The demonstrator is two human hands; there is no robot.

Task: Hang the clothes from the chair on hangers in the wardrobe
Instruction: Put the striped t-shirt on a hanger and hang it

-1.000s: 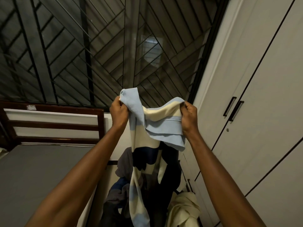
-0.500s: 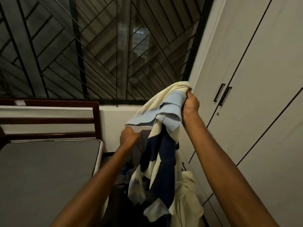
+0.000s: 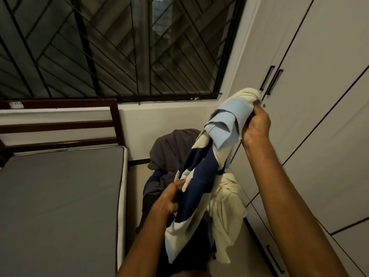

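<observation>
Lowering, left hand point(image 3: 168, 198) now pinches sweater point(image 3: 199, 172) midway.

Head view, downward, near hands point(image 3: 256, 124)

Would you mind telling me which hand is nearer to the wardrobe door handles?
Right. The right hand grips the striped garment just below and left of the wardrobe door handles. The left hand pinches the garment far lower, over the chair's clothes pile.
</observation>
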